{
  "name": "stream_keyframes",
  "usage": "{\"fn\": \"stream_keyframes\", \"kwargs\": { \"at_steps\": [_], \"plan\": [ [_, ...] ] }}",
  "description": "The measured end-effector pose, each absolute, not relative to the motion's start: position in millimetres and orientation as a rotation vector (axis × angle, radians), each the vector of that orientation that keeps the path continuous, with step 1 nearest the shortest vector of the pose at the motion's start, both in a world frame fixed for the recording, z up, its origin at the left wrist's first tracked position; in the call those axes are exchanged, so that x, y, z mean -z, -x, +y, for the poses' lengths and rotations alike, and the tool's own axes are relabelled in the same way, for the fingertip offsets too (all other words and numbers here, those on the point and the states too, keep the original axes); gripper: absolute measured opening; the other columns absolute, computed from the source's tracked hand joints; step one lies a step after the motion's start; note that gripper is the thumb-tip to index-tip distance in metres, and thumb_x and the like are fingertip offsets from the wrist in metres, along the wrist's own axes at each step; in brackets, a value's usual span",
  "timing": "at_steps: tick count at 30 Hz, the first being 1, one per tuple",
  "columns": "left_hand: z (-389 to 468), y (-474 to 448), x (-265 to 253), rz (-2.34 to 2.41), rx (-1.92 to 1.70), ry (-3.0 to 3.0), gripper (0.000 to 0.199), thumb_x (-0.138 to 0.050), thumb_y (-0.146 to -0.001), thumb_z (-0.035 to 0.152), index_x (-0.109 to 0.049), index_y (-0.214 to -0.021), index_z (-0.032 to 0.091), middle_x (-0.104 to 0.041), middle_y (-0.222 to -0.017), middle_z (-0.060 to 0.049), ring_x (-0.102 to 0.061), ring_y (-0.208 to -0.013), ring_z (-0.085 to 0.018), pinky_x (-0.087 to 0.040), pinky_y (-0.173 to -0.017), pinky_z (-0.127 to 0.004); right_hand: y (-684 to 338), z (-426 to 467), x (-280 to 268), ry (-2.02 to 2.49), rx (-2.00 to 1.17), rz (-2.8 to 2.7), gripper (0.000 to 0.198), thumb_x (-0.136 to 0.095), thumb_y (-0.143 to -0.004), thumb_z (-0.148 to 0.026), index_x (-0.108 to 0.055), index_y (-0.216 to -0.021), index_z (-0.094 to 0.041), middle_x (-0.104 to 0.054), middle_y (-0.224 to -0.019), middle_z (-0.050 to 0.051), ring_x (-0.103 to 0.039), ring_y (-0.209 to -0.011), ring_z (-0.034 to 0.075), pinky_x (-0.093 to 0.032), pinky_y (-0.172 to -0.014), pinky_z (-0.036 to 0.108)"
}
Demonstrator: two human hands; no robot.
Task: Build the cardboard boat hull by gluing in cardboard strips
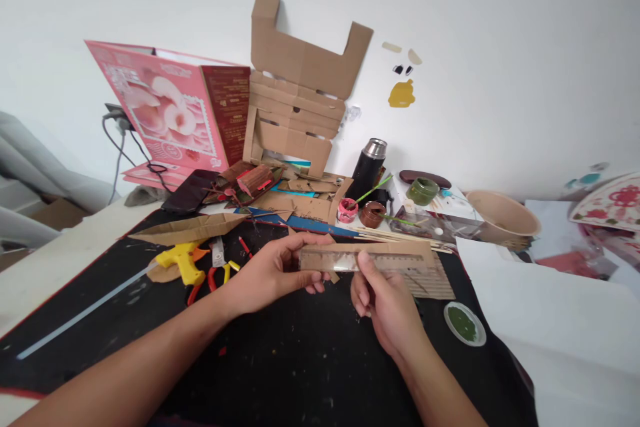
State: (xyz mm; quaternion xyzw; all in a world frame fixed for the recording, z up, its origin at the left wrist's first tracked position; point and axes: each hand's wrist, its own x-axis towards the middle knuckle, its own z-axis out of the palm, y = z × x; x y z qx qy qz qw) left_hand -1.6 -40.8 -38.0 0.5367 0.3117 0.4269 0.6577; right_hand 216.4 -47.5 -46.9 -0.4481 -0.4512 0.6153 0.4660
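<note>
A clear plastic ruler (340, 261) is held level above the black mat (300, 360), in front of my chest. My left hand (275, 270) grips its left end, thumb below and fingers behind. With the thumb on its front face, my right hand (380, 293) pinches the ruler near the middle. Behind it a strip of brown cardboard (390, 250) shows through; whether the fingers also hold that strip I cannot tell. A corrugated cardboard piece (433, 280) lies just beyond my right hand.
A yellow glue gun (185, 261) with a long glue stick and red-handled pliers (213, 280) lie at left. A black thermos (369, 167), paint jars (373, 213) and wooden sticks (400, 237) stand or lie behind. A lid of green paint (464, 323) is at right.
</note>
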Motion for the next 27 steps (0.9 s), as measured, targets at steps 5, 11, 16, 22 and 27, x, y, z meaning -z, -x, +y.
{"fn": "stream_keyframes", "kwargs": {
  "at_steps": [5,11,16,22,27],
  "plan": [
    [-41.6,0.6,38.0,0.670,-0.953,-1.221,0.049,-0.084,-0.091,0.019,-0.063,-0.135,0.015,-0.080,-0.100,-0.008,-0.077,-0.084,-0.017,-0.061,-0.075,-0.028,-216.9,-47.1,48.8,1.106,-1.497,-1.122,0.079,-0.071,-0.087,-0.082,-0.044,-0.042,-0.023,-0.041,-0.038,-0.001,-0.036,-0.038,0.010,-0.020,-0.045,0.028],
    [-40.0,1.3,39.6,0.607,-0.944,-1.180,0.049,-0.085,-0.091,0.020,-0.063,-0.135,0.015,-0.080,-0.100,-0.009,-0.078,-0.083,-0.017,-0.062,-0.075,-0.028,-217.2,-46.2,51.7,1.111,-1.491,-1.108,0.078,-0.073,-0.086,-0.080,-0.044,-0.041,-0.023,-0.038,-0.038,-0.002,-0.036,-0.038,0.010,-0.020,-0.046,0.029],
    [-37.6,4.5,41.7,0.458,-0.892,-1.020,0.057,-0.081,-0.096,0.035,-0.060,-0.146,0.020,-0.080,-0.112,-0.015,-0.081,-0.085,-0.023,-0.064,-0.071,-0.031,-219.0,-44.3,51.0,1.115,-1.459,-1.079,0.077,-0.072,-0.086,-0.080,-0.044,-0.042,-0.023,-0.039,-0.038,-0.002,-0.037,-0.038,0.010,-0.021,-0.046,0.029],
    [-36.7,3.9,45.2,0.385,-0.881,-0.872,0.049,-0.065,-0.105,0.044,-0.064,-0.148,0.019,-0.080,-0.113,-0.018,-0.082,-0.087,-0.026,-0.065,-0.073,-0.033,-219.8,-44.0,48.0,1.108,-1.487,-1.076,0.077,-0.072,-0.085,-0.081,-0.046,-0.042,-0.023,-0.040,-0.038,-0.002,-0.037,-0.038,0.010,-0.021,-0.046,0.028],
    [-37.2,2.5,46.5,0.389,-0.890,-0.881,0.046,-0.071,-0.103,0.038,-0.067,-0.146,0.021,-0.082,-0.111,-0.016,-0.082,-0.086,-0.024,-0.065,-0.074,-0.031,-219.8,-44.2,47.1,1.085,-1.494,-1.083,0.078,-0.070,-0.086,-0.083,-0.046,-0.043,-0.023,-0.040,-0.038,-0.002,-0.036,-0.038,0.010,-0.021,-0.044,0.028]
  ]
}}
